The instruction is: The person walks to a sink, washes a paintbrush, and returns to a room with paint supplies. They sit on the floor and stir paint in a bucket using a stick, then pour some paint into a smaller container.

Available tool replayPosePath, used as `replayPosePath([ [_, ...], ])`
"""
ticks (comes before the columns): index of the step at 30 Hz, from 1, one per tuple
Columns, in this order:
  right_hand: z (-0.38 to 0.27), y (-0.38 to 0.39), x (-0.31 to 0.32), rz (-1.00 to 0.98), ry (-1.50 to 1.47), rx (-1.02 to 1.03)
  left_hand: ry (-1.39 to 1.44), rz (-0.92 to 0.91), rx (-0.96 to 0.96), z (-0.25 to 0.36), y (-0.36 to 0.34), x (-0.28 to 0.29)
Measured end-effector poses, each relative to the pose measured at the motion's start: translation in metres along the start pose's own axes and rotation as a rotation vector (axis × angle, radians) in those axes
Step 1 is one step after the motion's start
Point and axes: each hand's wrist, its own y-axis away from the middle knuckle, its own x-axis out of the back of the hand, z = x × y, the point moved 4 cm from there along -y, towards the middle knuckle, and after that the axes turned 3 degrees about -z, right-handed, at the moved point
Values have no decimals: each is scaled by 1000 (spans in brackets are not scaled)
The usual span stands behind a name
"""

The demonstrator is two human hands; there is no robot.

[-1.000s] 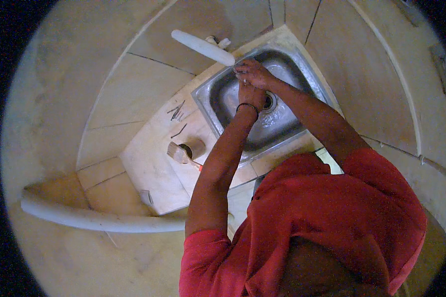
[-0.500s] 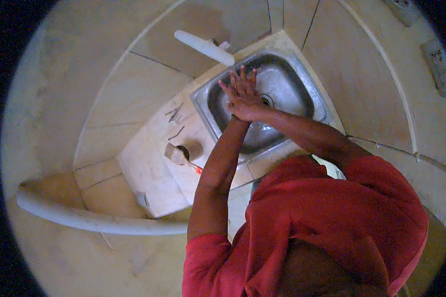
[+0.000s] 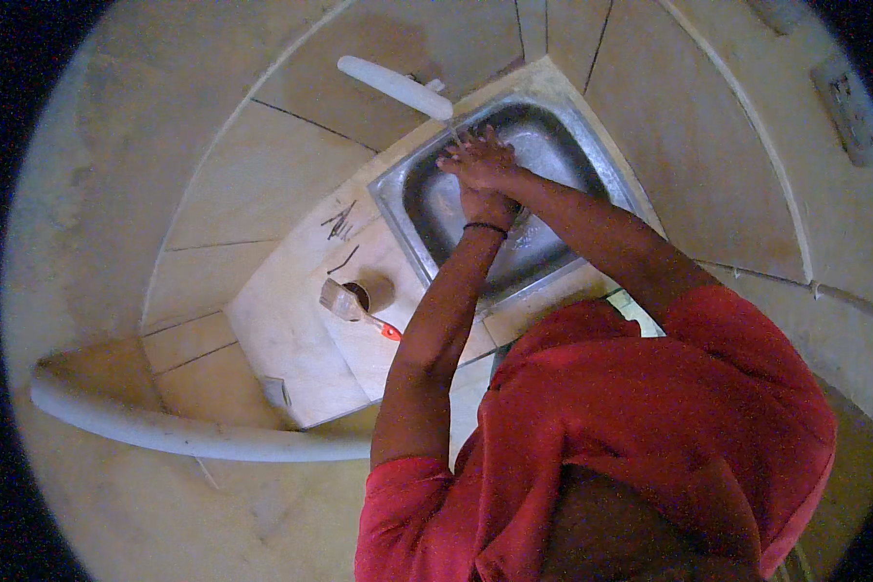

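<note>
Both of my hands are together over the metal sink (image 3: 577, 228), just below the end of the white spout (image 3: 398, 87). A thin stream of water seems to fall onto them. My right hand (image 3: 482, 162) lies across the left with its fingers spread. Beneath it is my left hand (image 3: 491, 206), its fingers mostly hidden, a dark band (image 3: 486, 229) around the wrist. No object shows in either hand. On the counter, left of the left forearm, a paintbrush (image 3: 344, 302) with a red-tipped handle rests by a small round container (image 3: 358, 288).
Thin dark metal pieces (image 3: 339, 221) and a bent dark rod (image 3: 343, 260) lie on the tiled counter (image 3: 296, 301). A small grey item (image 3: 276, 392) is near its left end. A pale rounded edge (image 3: 194, 436) curves at lower left. Tiled walls (image 3: 689, 145) enclose the sink.
The left hand has drawn back toward me, baring its wristband. The right hand has slid forward from near the left wrist to over its fingers.
</note>
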Motion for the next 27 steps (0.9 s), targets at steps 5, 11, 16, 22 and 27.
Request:
replayPosePath([
  [5,-8,-11,13,100,-447,273,106,83,-22,-20,12,-24],
  [11,-42,8,-18,28,-1564,180,1378,107,532,-73,22,-77],
  [16,-17,-10,-56,-245,-2504,222,2769,342,689,-58,18,-56],
  [22,13,-54,-47,-49,-2264,191,2748,125,558,-5,10,-21],
  [27,9,-53,2,274,-918,-34,2520,-198,696,2,38,-3],
])
